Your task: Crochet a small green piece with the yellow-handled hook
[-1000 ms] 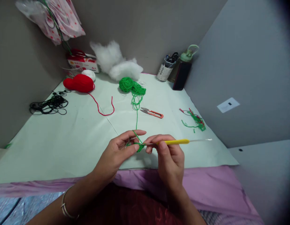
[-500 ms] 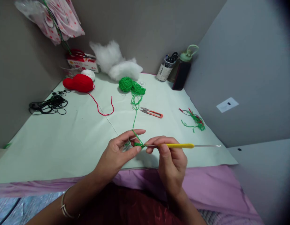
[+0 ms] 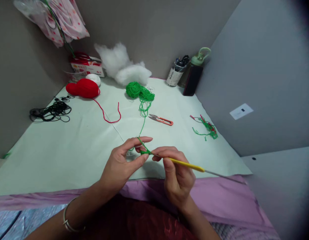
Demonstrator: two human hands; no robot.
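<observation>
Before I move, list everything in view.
Hook: one, yellow, front centre
Crochet piece: one, green, front centre
Yarn ball: one, green, centre
Snips: one, orange, centre
Skein: one, red, back left
Small ball: one, white, back left
Cord tangle: one, black, left
Box: one, red-white, back left
Scissors: one, red, atop box
Fluff: one heap, white, back
Cup: one, white, back right
Bottle: one, green, back right
Phone: one, dark, by bottle
Scrap tangle: one, red-green, right
Wall plate: one, white, right
Hanging bundle: one, pink, upper left
Mat: one, mint, tabletop
Cloth: one, purple, front
Bracelet: one, silvery, left wrist
Garment: one, dark red, bottom
Left hand: one, pinching crochet piece
Right hand: one, gripping hook
</observation>
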